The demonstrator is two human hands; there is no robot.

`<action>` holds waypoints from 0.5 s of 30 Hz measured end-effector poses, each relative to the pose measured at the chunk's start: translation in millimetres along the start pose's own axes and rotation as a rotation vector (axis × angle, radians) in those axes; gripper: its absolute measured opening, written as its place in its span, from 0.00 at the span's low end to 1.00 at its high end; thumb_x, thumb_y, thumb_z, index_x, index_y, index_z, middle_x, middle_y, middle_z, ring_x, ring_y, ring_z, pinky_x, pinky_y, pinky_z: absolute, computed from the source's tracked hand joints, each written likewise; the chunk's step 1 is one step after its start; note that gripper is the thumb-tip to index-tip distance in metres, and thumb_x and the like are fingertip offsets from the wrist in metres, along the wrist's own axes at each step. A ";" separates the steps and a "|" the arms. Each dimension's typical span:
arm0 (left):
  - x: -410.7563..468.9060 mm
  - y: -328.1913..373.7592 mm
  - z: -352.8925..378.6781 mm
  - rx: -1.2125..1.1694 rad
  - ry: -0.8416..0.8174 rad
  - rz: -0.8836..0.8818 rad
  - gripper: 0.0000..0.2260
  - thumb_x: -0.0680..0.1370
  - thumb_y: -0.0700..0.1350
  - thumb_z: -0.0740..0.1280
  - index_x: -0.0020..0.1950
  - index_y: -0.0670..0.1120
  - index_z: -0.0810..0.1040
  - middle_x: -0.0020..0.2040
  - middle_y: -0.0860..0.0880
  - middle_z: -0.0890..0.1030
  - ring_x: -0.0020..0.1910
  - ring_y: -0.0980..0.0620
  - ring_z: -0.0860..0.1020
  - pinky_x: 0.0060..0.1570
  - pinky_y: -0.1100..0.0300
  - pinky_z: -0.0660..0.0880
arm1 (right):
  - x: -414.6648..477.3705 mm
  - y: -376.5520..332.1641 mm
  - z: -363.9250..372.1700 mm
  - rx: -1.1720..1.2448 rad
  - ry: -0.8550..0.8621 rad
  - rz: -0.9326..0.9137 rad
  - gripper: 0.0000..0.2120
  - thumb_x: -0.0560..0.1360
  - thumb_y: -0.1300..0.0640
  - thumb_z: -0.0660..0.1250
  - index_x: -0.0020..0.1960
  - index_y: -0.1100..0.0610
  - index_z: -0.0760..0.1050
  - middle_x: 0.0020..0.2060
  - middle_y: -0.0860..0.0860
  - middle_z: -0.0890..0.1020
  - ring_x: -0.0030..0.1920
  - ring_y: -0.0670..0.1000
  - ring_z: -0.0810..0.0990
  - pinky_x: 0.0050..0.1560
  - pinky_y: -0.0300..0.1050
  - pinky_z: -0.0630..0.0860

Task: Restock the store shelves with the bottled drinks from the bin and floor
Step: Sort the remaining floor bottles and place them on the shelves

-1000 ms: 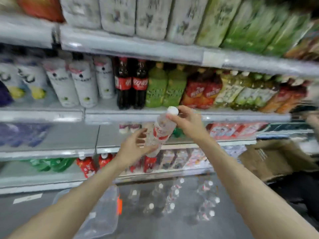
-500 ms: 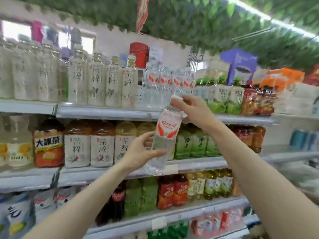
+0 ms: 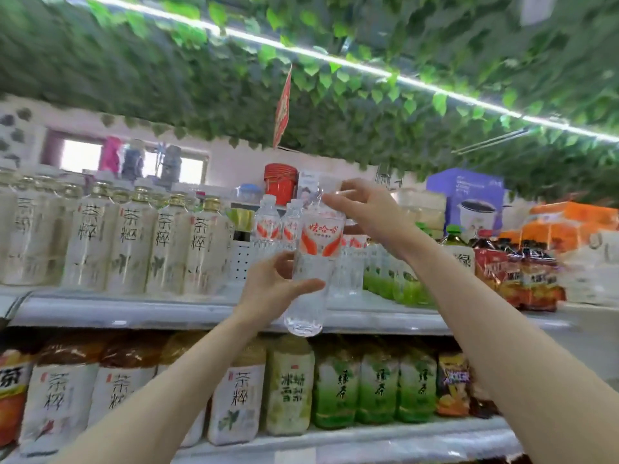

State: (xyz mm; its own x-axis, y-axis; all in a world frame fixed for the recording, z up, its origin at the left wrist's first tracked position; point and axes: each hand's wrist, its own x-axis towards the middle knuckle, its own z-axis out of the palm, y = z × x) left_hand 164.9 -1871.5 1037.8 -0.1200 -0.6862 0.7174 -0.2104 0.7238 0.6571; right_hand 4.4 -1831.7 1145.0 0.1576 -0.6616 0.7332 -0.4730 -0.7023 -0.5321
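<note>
1. Water bottle (image 3: 315, 259) is held up, near upright, in front of the top shelf (image 3: 134, 311), its base below the shelf lip.
2. Left hand (image 3: 268, 289) wraps the lower body, thumb (image 3: 306, 284) across the front. Right hand (image 3: 371, 209) pinches the blurred top end, its other fingers loose.
3. Matching bottles (image 3: 268, 226) stand just behind. Between them and the tea bottles (image 3: 167, 242) on the left is a gap.

1. A red tub (image 3: 280, 182) stands against a pale pink wall (image 3: 234, 165).
2. Left of the tub, a window (image 3: 82, 155) glows bright in that wall.
3. Above the tub, green leaf garlands (image 3: 201, 95) cover the ceiling; a red pennant (image 3: 282, 108) hangs from them.
4. Above and right of the tub, a white light strip (image 3: 335, 60) slants through the leaves.
5. Below the tub, a grey metal shelf (image 3: 134, 311) runs across.
</note>
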 end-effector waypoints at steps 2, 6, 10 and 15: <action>20.3 1.9 17.3 0.036 0.028 0.006 0.14 0.66 0.46 0.78 0.48 0.51 0.77 0.35 0.58 0.79 0.33 0.65 0.77 0.34 0.74 0.71 | 9.9 20.4 -14.8 0.057 -0.041 0.027 0.25 0.74 0.48 0.70 0.67 0.57 0.69 0.57 0.56 0.81 0.52 0.53 0.83 0.49 0.52 0.82; 61.3 -5.1 57.1 0.099 0.086 0.023 0.16 0.64 0.50 0.79 0.48 0.50 0.80 0.40 0.52 0.83 0.39 0.53 0.81 0.44 0.59 0.78 | 25.5 63.4 -42.2 0.097 -0.069 0.019 0.26 0.74 0.51 0.71 0.68 0.55 0.66 0.52 0.55 0.83 0.47 0.55 0.85 0.49 0.58 0.82; 97.9 -13.4 98.5 0.082 0.109 0.019 0.14 0.64 0.46 0.79 0.44 0.53 0.79 0.40 0.53 0.84 0.40 0.53 0.82 0.45 0.58 0.79 | 44.5 111.7 -65.9 0.138 -0.077 0.026 0.27 0.76 0.53 0.69 0.71 0.53 0.64 0.48 0.55 0.84 0.44 0.51 0.85 0.45 0.54 0.83; 133.8 -35.1 141.0 0.079 0.101 -0.031 0.17 0.63 0.48 0.80 0.49 0.47 0.81 0.41 0.51 0.84 0.41 0.53 0.82 0.45 0.58 0.79 | 66.8 156.8 -83.7 0.148 -0.040 0.033 0.28 0.77 0.56 0.67 0.74 0.51 0.62 0.46 0.55 0.83 0.43 0.50 0.84 0.40 0.47 0.83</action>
State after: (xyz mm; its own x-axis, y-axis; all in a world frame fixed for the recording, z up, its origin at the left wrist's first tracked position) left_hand 19.4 -1998.9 1078.1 -0.0143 -0.6946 0.7192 -0.2891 0.6915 0.6620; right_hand -131.7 -1964.0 1146.0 0.1797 -0.6931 0.6980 -0.3459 -0.7088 -0.6148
